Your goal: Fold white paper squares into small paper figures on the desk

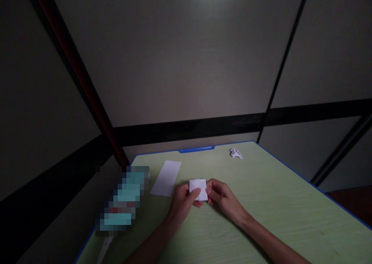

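A small folded square of white paper (202, 184) is held above the table between my two hands. My left hand (183, 199) grips it from the left, thumb pressed flat on its face and fingers behind. My right hand (218, 193) pinches its right edge between thumb and fingers. Fold lines show on the paper's upper left face. Left of my left hand lies a flat white paper strip (166, 179). Farther back on the right sits a small folded white paper figure (235, 153).
The pale green table (279, 210) has a blue edge and a blue strip (197, 150) set in its far side. A blurred-out teal object (124, 198) is at the left edge. Behind stand panelled doors (186, 62) with a black band.
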The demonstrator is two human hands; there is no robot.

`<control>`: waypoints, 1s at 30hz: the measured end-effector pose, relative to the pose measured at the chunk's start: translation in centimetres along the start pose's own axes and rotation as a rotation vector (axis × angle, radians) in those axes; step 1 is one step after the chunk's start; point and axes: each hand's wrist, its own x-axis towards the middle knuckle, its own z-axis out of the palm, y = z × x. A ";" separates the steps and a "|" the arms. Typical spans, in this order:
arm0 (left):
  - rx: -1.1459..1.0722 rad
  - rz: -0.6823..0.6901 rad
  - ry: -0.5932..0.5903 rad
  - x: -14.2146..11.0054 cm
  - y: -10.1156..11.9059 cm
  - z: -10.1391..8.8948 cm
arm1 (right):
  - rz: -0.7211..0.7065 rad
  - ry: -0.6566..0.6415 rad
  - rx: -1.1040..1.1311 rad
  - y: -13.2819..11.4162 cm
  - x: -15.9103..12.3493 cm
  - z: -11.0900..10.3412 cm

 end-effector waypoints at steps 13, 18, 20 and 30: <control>0.052 0.040 -0.002 0.1 -0.4 0.0 | 0.009 -0.076 -0.080 -0.5 -0.3 0.1; -0.006 0.034 0.033 0.2 -0.2 0.0 | 0.028 -0.039 -0.034 -0.7 -0.2 0.4; -0.030 0.037 0.040 0.2 -0.1 0.0 | 0.032 -0.031 -0.076 -0.7 -0.2 0.6; -0.088 0.027 -0.067 -0.2 0.2 0.1 | 0.070 -0.073 -0.003 -0.5 -0.4 0.2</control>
